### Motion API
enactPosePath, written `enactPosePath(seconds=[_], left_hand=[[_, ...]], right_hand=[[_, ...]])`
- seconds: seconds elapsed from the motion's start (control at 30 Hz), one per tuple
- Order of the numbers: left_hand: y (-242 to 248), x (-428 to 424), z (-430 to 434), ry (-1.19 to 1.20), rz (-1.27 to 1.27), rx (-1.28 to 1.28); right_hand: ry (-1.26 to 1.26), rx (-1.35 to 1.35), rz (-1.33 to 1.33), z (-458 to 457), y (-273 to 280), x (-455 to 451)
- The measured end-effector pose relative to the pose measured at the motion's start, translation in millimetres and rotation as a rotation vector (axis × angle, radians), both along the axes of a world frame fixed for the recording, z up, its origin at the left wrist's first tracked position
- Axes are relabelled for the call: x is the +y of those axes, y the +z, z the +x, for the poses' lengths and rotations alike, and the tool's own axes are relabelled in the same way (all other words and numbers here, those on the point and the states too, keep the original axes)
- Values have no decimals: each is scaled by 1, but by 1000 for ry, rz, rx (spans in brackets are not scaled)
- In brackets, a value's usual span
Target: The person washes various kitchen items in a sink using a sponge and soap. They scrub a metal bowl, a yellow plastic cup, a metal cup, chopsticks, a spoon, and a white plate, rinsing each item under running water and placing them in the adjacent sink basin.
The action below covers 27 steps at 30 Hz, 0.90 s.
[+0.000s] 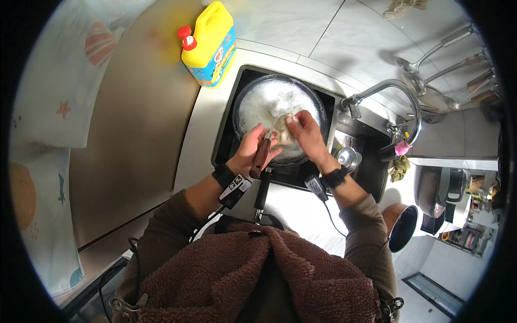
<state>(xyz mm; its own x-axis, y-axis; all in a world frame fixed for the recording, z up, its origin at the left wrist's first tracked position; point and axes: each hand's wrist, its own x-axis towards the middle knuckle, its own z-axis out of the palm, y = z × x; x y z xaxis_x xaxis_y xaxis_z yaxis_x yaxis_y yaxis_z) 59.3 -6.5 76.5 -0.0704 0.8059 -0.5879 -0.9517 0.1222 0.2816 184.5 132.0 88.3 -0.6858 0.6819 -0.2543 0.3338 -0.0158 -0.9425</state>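
Note:
A round dark pan (239, 101) of foamy white water (278, 93) rests over the left sink basin, its black handle (263, 191) pointing towards me. My left hand (251, 149) holds a utensil by the lower part of its metal shank, with its brown wooden handle (261, 158) angled back over the palm. The utensil's far end is hidden by the foam and the cloth. In my right hand (307, 135) is a pale, wet, crumpled cloth or scrubber (286, 131), pressed close against the metal shank above the foam.
A yellow jug of detergent (212, 44) with a red cap stands behind the sink at left. The curved faucet (394, 84) arches over the right basin (365, 177), which holds a metal bowl (347, 157). Ladles (420, 64) hang on the wall; a pot (402, 226) sits at right.

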Motion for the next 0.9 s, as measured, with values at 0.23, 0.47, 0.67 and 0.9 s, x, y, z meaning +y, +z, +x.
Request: enactPosePath(seconds=[0.23,0.47,0.67,0.9], left_hand=[[-23,0,-13,-161,637,71],[-5,11,-16,-104,162,-1],[21,3,-22,-374,-76,182],[34,-40,-25,-490,9,181]], right_hand=[[154,76,196,-20,39,-70],[146,-89,221,-46,-81,-21],[229,-381,483,-54,-137,27],[240,-499,562,-60,-128,41]])
